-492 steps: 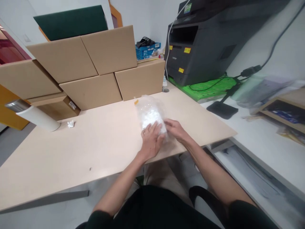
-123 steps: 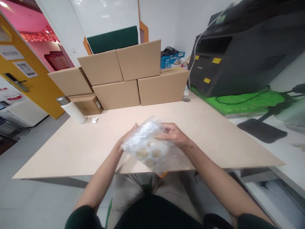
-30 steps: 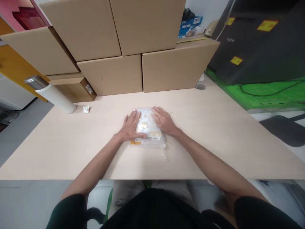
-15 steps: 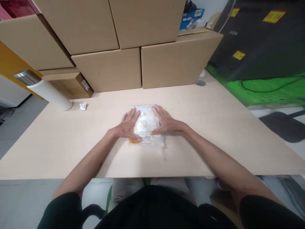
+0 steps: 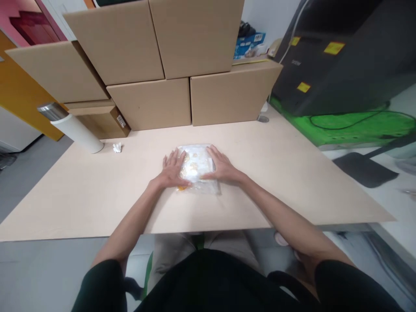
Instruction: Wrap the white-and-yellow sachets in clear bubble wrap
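Observation:
A flat, whitish packet in clear plastic wrap (image 5: pixel 196 164) lies on the pale wooden table (image 5: pixel 260 182), with yellowish spots on its face and an orange patch at its lower left corner. My left hand (image 5: pixel 171 172) rests along the packet's left side, fingers spread and thumb across the near edge. On the right side my right hand (image 5: pixel 223 166) touches it in the same way, fingers stretched forward and thumb pointing inward. Loose clear film sticks out toward me below the thumbs. Glare hides the print on the packet.
Stacked cardboard boxes (image 5: pixel 149 106) wall off the table's far side. A white bottle with a steel cap (image 5: pixel 78 132) stands at the far left, beside a crumpled tissue (image 5: pixel 117 147). To the right are a large black case (image 5: pixel 312 65) and a green surface (image 5: pixel 354 128).
The camera view has shifted and tilted, so boxes and table sit differently in the picture. Both hands stay spread at the packet's sides, with only slight finger movement.

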The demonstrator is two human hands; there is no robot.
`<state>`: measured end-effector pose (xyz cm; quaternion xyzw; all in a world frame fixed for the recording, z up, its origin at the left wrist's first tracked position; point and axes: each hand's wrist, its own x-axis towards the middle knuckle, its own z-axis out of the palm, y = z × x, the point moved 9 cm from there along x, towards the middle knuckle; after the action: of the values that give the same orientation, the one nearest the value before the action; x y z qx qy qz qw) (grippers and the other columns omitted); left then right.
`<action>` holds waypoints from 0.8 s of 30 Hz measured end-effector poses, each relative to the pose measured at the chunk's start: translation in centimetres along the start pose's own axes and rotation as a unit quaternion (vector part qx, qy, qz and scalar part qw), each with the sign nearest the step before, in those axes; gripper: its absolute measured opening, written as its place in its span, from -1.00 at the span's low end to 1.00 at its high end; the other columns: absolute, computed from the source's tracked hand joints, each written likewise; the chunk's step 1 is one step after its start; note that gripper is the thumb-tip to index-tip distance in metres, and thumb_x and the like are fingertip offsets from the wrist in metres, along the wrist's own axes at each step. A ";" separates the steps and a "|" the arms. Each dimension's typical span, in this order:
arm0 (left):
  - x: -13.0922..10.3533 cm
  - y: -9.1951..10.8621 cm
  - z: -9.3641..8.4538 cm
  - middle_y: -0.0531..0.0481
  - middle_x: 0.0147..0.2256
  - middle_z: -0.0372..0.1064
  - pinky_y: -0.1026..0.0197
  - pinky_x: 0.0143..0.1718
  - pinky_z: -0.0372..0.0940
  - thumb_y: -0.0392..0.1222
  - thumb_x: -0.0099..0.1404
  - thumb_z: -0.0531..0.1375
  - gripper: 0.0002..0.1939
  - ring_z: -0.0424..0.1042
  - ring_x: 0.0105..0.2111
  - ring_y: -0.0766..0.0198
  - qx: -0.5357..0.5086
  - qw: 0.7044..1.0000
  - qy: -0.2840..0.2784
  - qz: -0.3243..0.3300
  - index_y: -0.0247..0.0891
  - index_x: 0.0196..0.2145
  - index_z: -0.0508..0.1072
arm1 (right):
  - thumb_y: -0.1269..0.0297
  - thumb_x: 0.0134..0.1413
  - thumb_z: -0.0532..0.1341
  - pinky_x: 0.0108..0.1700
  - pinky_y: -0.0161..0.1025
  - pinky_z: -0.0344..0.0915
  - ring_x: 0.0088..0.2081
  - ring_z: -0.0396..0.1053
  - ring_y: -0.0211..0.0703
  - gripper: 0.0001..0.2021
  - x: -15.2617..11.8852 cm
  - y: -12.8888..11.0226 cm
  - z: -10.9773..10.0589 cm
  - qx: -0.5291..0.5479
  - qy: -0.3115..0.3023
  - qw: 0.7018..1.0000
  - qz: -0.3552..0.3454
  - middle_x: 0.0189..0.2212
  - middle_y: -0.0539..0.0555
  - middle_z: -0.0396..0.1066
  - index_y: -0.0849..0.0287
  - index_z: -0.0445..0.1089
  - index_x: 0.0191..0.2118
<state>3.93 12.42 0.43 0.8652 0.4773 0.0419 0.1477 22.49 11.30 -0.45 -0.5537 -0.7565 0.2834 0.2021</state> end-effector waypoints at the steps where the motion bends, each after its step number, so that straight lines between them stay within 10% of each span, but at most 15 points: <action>1: -0.6 0.0 -0.4 -0.41 0.41 -0.65 -0.35 0.29 -0.54 0.40 -0.11 0.36 0.42 -0.58 0.39 -0.31 0.001 1.000 0.027 -0.011 -0.27 0.43 -0.30 | -0.30 -0.30 0.38 0.38 0.19 -0.36 0.44 -0.45 0.22 0.28 -0.4 -0.1 -0.4 0.039 0.026 0.999 0.003 0.46 0.26 -0.44 0.12 -0.27 0.45; 4: -2.7 1.0 -1.3 -0.34 0.42 -0.65 -0.39 0.28 -0.48 0.41 0.09 0.24 0.21 -0.57 0.39 -0.29 -0.025 0.996 0.081 0.007 -0.16 0.43 -0.28 | -0.24 -0.05 0.27 0.28 0.08 0.09 0.38 -0.03 0.13 0.03 -1.5 1.0 -1.9 0.241 0.131 0.961 0.037 0.42 0.28 -0.17 0.07 -0.17 0.42; 7: -3.9 2.9 -1.3 -0.28 0.42 -0.66 -0.41 0.28 -0.41 0.41 0.19 0.14 0.09 -0.55 0.40 -0.28 -0.049 0.994 0.093 0.037 -0.09 0.43 -0.28 | -0.11 0.09 0.20 -0.22 -0.18 0.42 -0.11 0.48 -0.06 -0.33 -2.3 3.1 -2.4 0.405 0.208 0.885 0.104 0.12 0.31 0.37 0.14 0.20 0.24; 12: -3.7 6.3 0.4 -0.27 0.43 -0.46 -0.46 0.26 -0.41 0.37 0.15 0.22 0.02 -0.45 0.39 -0.34 0.002 0.995 0.065 0.074 -0.05 0.41 -0.05 | 0.16 -0.11 0.32 -0.61 -0.36 0.12 -0.60 0.27 -0.29 -0.76 -2.0 2.7 -1.4 0.466 0.167 0.862 0.106 -0.60 -0.01 0.37 0.21 0.47 -0.32; 16: -3.4 6.4 0.8 -0.13 0.43 -0.30 -0.43 0.26 -0.25 0.10 0.46 -0.03 -0.46 -0.35 0.41 -0.23 -0.018 0.993 0.099 0.068 0.06 0.34 0.12 | 0.24 -0.18 0.33 -0.51 -0.33 0.22 -0.55 0.31 -0.30 -0.75 -1.9 1.0 -1.1 0.539 0.130 0.830 0.059 -0.52 0.00 0.45 0.19 0.52 -0.29; 24: -4.3 7.3 -0.6 -0.12 0.38 -0.04 -0.30 0.34 -0.24 0.08 0.49 -0.12 -0.49 -0.25 0.42 -0.01 -0.165 0.951 0.225 0.136 -0.07 0.25 0.31 | 0.34 -0.24 0.41 -0.28 -0.31 0.34 -0.30 0.46 -0.20 -0.61 -2.1 -1.0 -0.5 0.588 0.036 0.807 0.035 -0.26 0.02 0.56 0.11 0.49 -0.16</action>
<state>7.43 5.32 3.45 0.8537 0.3625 0.3332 0.1698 22.75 9.16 0.56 -0.3646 -0.4171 0.6610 0.5062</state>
